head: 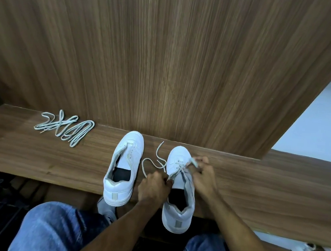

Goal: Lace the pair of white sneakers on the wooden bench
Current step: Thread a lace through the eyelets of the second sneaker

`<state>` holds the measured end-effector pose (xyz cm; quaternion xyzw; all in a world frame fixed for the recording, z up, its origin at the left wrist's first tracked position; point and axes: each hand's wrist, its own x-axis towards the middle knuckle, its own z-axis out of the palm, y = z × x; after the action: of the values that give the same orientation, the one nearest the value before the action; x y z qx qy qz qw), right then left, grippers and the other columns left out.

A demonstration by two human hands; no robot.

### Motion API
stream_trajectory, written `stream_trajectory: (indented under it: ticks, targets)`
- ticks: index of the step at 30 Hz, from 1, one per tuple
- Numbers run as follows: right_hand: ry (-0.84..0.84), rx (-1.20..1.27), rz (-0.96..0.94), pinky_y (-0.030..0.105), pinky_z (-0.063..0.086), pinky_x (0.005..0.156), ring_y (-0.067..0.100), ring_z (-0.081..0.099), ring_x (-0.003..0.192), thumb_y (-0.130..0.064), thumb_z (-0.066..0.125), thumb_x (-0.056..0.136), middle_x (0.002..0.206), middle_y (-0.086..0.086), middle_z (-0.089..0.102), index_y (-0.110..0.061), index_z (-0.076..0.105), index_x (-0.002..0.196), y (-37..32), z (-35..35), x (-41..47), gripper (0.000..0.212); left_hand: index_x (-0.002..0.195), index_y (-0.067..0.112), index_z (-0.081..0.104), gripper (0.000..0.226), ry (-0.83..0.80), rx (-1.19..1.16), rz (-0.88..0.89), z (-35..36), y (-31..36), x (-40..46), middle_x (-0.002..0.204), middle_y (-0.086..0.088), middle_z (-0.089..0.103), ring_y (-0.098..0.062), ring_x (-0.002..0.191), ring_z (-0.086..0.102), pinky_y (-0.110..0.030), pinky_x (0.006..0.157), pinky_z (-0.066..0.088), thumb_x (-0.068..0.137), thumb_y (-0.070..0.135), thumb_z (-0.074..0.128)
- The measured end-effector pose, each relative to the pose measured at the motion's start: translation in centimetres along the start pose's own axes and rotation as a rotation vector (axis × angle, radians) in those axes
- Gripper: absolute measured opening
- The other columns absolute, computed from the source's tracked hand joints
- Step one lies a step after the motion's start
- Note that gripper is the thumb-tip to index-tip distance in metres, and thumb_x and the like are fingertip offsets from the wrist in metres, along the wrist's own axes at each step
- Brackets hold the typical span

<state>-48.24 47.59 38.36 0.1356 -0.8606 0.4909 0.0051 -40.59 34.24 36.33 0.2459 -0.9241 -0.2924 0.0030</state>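
Both of your hands are busy on the right sneaker (179, 187), which stands on the tabletop (255, 186) with its toe toward the wooden back panel (186, 66) and its heel overhanging the near edge toward you. Your left hand (153, 187) is curled around the lace (153, 162) at the shoe's left side, near the middle eyelets; your right hand (203, 176) pinches the other end of it up by the toe-side eyelets. A slack loop and a free tail of the lace lie on the tabletop between the two shoes.

The shoe's long axis runs straight away from you, so each crossing has to travel across that axis — from one hand's side to the other. By my reading only the lowest eyelets are threaded, and the upper rows nearer you remain open.

The left sneaker (123, 167) sits just beside it, parallel, and looks unlaced. The spare lace (65, 127) lies bundled well off to your left — nearer your left hand when that shoe's turn comes.
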Motion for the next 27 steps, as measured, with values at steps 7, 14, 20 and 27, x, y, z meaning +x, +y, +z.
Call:
stream_trajectory:
  ticks: [7,14,20,27]
  targets:
    - [0.466,0.198,0.123,0.016,0.038,0.076,0.022,0.058,0.093,-0.004,0.057,0.089,0.106,0.016,0.06,-0.005,0.068,0.091,-2.5,-3.9,1.8,0.011,0.095,0.018,0.067,0.038,0.005,-0.018,-0.039,0.4,-0.2,0.2,0.104,-0.008,0.068,-0.032,0.102,0.062,-0.036,0.08,0.049,0.083,0.052,0.055]
    - [-0.043,-0.722,-0.219,0.052,0.014,0.116,0.027,0.018,0.145,-0.034,0.057,0.082,0.154,0.006,0.028,-0.026,0.055,0.129,-0.5,-0.8,-1.3,0.047,0.1,0.018,0.067,0.04,0.011,0.004,-0.042,0.4,-0.1,0.1,0.108,-0.01,0.067,-0.033,0.105,0.061,-0.037,0.083,0.049,0.084,0.053,0.056]
    - [-0.24,-0.77,-0.242,0.048,0.018,0.116,0.02,0.026,0.141,-0.032,0.048,0.094,0.138,-0.006,0.046,-0.028,0.068,0.112,0.3,1.7,-1.3,0.027,0.102,0.019,0.066,0.041,0.007,0.006,-0.049,0.3,-0.1,0.1,0.11,-0.01,0.067,-0.033,0.107,0.061,-0.038,0.083,0.049,0.084,0.054,0.056]
    - [0.222,0.233,-0.033,0.006,0.04,0.08,-0.006,0.055,0.08,0.007,0.059,0.087,0.095,0.006,0.055,-0.013,0.068,0.074,-2.8,-2.6,0.7,0.025,0.104,0.014,0.066,0.04,0.027,-0.006,-0.057,0.1,0.0,0.0,0.111,-0.012,0.066,-0.034,0.107,0.061,-0.037,0.083,0.048,0.086,0.049,0.057]
